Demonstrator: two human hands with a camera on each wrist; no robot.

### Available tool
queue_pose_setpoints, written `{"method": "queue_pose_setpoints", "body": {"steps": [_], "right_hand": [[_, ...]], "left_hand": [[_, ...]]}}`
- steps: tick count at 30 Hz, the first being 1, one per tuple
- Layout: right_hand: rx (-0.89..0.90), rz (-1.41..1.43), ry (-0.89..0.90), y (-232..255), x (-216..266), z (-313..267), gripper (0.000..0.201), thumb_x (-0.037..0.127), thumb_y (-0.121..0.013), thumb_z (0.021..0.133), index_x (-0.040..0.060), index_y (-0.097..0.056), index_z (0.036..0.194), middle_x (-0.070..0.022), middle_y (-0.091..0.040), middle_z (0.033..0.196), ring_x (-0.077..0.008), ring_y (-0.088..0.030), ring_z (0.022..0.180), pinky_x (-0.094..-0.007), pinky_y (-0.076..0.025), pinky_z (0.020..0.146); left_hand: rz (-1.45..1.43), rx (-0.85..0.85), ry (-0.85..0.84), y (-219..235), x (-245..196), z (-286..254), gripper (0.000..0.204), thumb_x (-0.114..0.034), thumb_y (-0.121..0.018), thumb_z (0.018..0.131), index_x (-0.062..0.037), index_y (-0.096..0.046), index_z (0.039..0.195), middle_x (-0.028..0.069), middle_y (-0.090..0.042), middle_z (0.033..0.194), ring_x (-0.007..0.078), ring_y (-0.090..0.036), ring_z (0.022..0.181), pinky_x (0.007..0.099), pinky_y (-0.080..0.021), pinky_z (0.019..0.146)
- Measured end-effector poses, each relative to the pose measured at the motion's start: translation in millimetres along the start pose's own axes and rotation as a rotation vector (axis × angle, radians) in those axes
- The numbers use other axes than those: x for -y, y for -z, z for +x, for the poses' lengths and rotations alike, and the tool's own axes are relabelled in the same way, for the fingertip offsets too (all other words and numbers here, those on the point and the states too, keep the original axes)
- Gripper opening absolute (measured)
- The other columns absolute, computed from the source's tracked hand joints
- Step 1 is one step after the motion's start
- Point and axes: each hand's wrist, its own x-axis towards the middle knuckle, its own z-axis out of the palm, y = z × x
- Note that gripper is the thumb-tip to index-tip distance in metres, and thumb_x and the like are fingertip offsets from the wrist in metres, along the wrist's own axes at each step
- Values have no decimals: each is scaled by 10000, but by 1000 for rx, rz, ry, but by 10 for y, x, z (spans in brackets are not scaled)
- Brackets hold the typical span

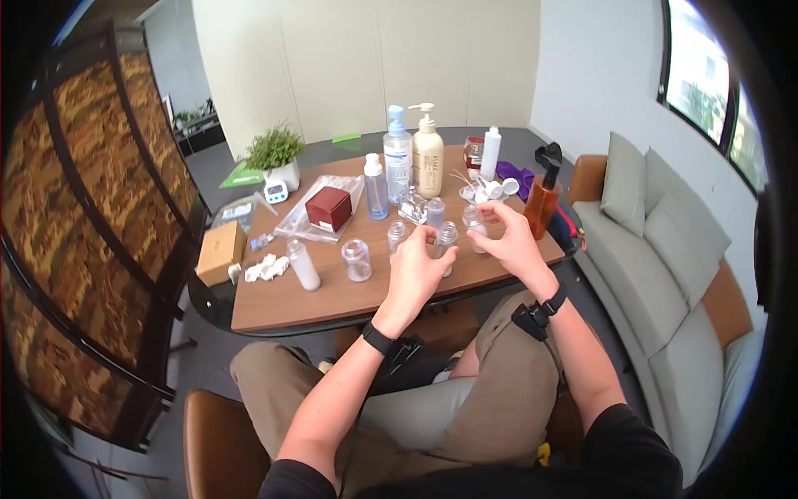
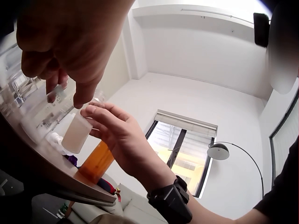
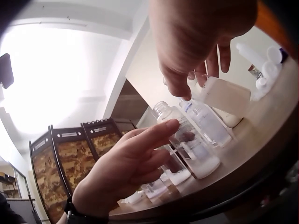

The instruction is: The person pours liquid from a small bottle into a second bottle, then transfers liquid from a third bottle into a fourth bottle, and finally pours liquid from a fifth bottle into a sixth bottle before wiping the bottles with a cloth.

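My right hand (image 1: 509,241) pinches a small clear bottle of milky liquid (image 2: 77,134) near its neck, thumb on one side and fingers on the other. The same bottle hangs below the fingers in the right wrist view. My left hand (image 1: 418,270) is beside it, over the near part of the table, its thumb and index finger apart. A clear open-necked bottle (image 1: 449,235) is right at that thumb and overlaps it in the head view. Another clear bottle (image 1: 396,235) is just behind the left fingers. Some white content lies low in a clear bottle (image 3: 205,165).
A clear jar (image 1: 357,261) and a frosted bottle (image 1: 303,266) stand to the left. Behind are tall pump bottles (image 1: 428,158), a dark red box (image 1: 329,208) and a potted plant (image 1: 280,162). An amber pump bottle (image 1: 542,204) stands near the right table edge.
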Motion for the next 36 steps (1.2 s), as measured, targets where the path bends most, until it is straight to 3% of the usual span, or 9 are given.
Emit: {"method": "queue_pose_setpoints", "body": {"steps": [2,3,8,11,13,21,27,36], "right_hand": [[67,-96,98,88,0,90,428,155,-889,891,-22,-727,1246,-161,-806,1161,-265,-775,1128,-403,-586,1049],[101,-131,103,142,63,107,439,167,-892,888,-9,-730,1256,-159,-802,1181,-272,-773,1146,-404,-581,1052],[187,-289,192,249,118,176,459,194,-892,883,22,-727,1275,-144,-797,1187,-305,-756,1152,-424,-576,1038],[184,-407,206,255,155,180,476,193,-894,867,39,-723,1283,-134,-780,1210,-323,-722,1175,-435,-538,1071],[172,-447,233,239,234,174,467,192,-895,866,45,-726,1275,-131,-779,1205,-318,-722,1171,-431,-530,1061],[159,-576,311,225,344,201,459,189,-900,864,62,-735,1274,-107,-767,1243,-313,-707,1169,-416,-505,1040],[151,-616,373,197,381,183,425,160,-907,842,62,-743,1221,-107,-784,1184,-295,-734,1143,-415,-500,1008],[137,-676,410,168,445,189,427,139,-908,819,67,-748,1208,-113,-778,1193,-327,-721,1144,-428,-503,1007]], "left_hand": [[0,17,-34,2,-27,-9,485,-309,-905,914,39,-723,1199,222,-806,1119,390,-789,1082,470,-602,948],[-3,50,-25,25,-52,-19,473,-263,-868,931,61,-695,1228,278,-794,1166,442,-774,1121,510,-603,964],[8,5,-5,-29,-25,-59,461,-304,-887,919,18,-704,1192,229,-805,1140,422,-785,1083,510,-613,940],[2,-32,-53,-39,-3,-69,472,-299,-891,913,18,-698,1205,236,-804,1131,419,-787,1082,506,-616,941],[-21,-16,-99,-24,9,-66,460,-233,-900,905,39,-670,1197,275,-781,1128,462,-770,1063,535,-613,929],[-46,-17,-86,-66,65,-55,467,-269,-895,904,20,-682,1201,268,-789,1121,457,-769,1064,532,-607,920],[-74,-4,-80,-63,66,-53,458,-246,-894,900,26,-675,1196,276,-787,1121,467,-764,1079,535,-605,934],[-68,8,-89,-43,62,-63,454,-237,-892,908,29,-668,1199,290,-787,1128,466,-765,1088,536,-607,941]]}}
